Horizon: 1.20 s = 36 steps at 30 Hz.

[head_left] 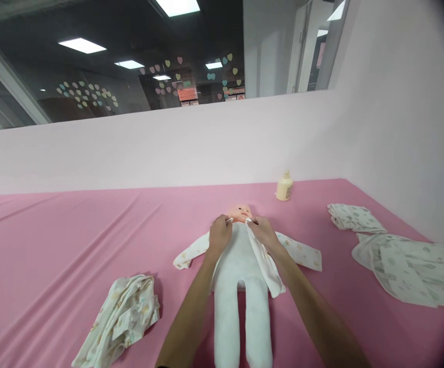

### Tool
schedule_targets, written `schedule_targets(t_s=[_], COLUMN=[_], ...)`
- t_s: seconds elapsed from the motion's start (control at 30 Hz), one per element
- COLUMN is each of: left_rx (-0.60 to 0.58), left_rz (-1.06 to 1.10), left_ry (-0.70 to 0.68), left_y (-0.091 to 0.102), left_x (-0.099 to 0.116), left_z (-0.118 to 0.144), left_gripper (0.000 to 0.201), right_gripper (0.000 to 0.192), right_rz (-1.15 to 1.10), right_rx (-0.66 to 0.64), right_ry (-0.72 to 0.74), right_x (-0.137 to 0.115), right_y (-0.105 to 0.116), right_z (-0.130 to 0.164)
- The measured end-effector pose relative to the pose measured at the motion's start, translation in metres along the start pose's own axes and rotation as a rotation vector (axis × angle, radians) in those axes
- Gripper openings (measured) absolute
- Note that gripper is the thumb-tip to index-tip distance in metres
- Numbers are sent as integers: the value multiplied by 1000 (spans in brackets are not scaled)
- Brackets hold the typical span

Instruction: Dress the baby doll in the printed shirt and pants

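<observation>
A baby doll [240,255] with a white cloth body lies on its back, its head at the far end and its legs toward me. Around its arms is a patterned baby shirt [302,251], with the front hanging apart over the white torso. Close to the doll's neck, my left hand [220,234] pinches one edge of the shirt's collar. My right hand [263,233] grips the opposite edge, just below the doll's chin. Both sleeves spread outward, and no doll hands show at the cuffs.
A pink sheet [72,230] covers the surface. Crumpled patterned clothing [124,312] lies at near left. On the right are a folded patterned cloth [354,218] and a larger patterned cloth [409,266]. A cream pump bottle [284,187] stands by the white wall [160,153].
</observation>
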<state>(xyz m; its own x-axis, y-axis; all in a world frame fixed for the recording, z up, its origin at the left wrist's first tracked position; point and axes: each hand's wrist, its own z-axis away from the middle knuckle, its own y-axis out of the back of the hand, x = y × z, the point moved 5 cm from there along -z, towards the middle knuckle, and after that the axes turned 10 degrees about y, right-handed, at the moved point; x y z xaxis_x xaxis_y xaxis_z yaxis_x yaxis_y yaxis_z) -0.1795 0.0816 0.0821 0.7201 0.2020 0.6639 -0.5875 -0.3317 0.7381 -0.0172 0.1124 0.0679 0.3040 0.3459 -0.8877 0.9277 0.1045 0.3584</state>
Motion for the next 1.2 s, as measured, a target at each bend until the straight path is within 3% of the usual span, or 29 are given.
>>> schedule_targets(t_s=[0.2, 0.37, 0.5, 0.77, 1.0, 1.2], left_rx=[-49, -62, -9, 16, -31, -25], left_rz=[162, 207, 169, 219, 331, 251], left_ry=[53, 48, 65, 107, 96, 93], left_y=[-7, -9, -5, -8, -11, -12], left_x=[-6, -8, -8, -6, -7, -6], left_z=[-6, -6, -4, -3, -6, -5], left_gripper=[33, 22, 15, 14, 14, 21], right_gripper=[24, 21, 21, 23, 24, 23], right_rz=[-9, -23, -29, -26, -18, -14], right_rx=[24, 36, 43, 48, 37, 36], right_ry=[-1, -14, -7, 17, 26, 37], right_x=[0, 1, -1, -2, 5, 6], right_y=[0, 0, 2, 1, -4, -6], right_z=[1, 2, 2, 0, -1, -1])
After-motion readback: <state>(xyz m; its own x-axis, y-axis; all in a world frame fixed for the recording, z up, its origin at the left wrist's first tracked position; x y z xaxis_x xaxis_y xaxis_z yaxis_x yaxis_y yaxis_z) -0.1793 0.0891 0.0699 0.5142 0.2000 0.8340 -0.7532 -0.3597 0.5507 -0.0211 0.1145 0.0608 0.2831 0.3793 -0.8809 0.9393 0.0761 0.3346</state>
